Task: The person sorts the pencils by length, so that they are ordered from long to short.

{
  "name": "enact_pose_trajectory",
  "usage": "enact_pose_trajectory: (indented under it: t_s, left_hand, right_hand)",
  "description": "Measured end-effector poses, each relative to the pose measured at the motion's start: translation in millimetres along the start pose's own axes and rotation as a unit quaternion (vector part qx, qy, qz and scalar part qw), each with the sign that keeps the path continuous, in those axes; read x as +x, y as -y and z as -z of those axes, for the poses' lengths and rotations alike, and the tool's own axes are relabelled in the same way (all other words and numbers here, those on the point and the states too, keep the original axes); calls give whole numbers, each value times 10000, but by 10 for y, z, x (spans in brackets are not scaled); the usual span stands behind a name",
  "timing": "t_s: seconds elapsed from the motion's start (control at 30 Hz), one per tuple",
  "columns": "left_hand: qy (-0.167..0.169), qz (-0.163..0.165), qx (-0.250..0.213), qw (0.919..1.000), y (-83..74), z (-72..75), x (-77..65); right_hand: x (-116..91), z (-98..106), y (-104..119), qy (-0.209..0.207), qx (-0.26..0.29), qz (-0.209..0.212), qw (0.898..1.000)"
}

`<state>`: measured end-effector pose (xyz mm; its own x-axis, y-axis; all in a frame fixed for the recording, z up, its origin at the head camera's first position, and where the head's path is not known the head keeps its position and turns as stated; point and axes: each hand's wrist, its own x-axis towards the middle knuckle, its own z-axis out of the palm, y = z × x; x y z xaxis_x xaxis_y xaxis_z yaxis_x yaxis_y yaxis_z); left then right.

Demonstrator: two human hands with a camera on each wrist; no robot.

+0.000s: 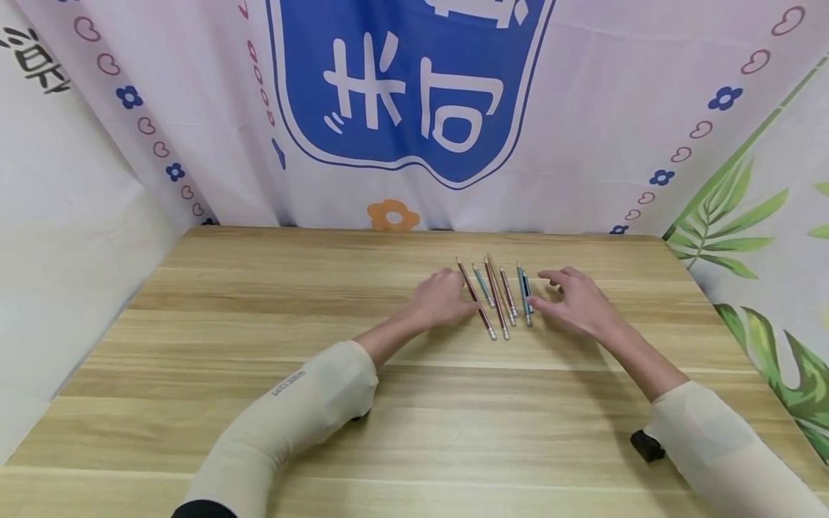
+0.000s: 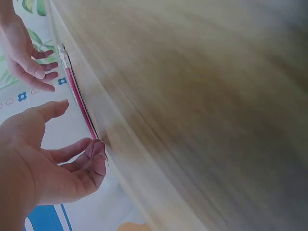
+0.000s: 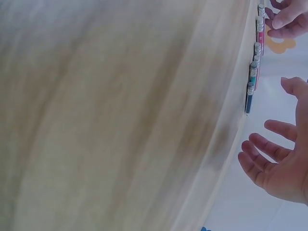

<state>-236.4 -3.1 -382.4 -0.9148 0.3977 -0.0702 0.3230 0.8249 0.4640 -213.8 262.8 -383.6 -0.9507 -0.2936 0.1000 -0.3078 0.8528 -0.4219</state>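
Several pencils lie side by side on the wooden table, their eraser ends toward me. At the left of the group is a dark red pencil [image 1: 472,290]; a short teal pencil [image 1: 482,284], another dark red pencil [image 1: 497,301] and a red patterned pencil [image 1: 508,291] follow. On the right lie a light blue pencil [image 1: 522,291] and a dark blue pencil [image 3: 249,103]. My left hand [image 1: 443,298] is right at the leftmost pencil, fingers loosely bent and thumb apart, gripping nothing. Beside the blue pencils, my right hand [image 1: 576,302] has spread, relaxed fingers and holds nothing.
The wooden table [image 1: 414,432] extends toward me and to both sides of the pencils. A printed curtain [image 1: 227,144] hangs behind its far edge, with a white cloth [image 1: 71,237] on the left and a leaf-patterned cloth [image 1: 777,288] on the right.
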Motion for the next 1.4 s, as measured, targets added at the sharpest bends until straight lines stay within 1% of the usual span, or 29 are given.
enact_pose_trajectory:
  t_s: [0.17,0.37,0.5,0.73,1.0,1.23,1.4]
  left_hand:
    - [-73,131,-53,9999,-39,-27,44]
    - [-136,371,-35,9992,-80,-62,96]
    - [-186,426,-21,9989,-90,-91,128]
    - [-166,484,-102,9986,-72,-85,140]
    - [-164,568,-181,9981,-20,-61,145]
    - [-52,665,-437,9968,32,-22,138]
    - [-20,782,-390,9962,76,14,134]
  right_hand:
    - [2,5,43,3,157,22,9999]
    - [15,12,79,50,200,1,9998]
    - [25,4,84,84,235,-2,9997]
    - [36,-18,113,94,416,72,9991]
    - [38,-34,155,154,627,0,9979]
    - [64,-57,186,86,738,50,9972]
    - [66,-68,199,94,799,50,9967]
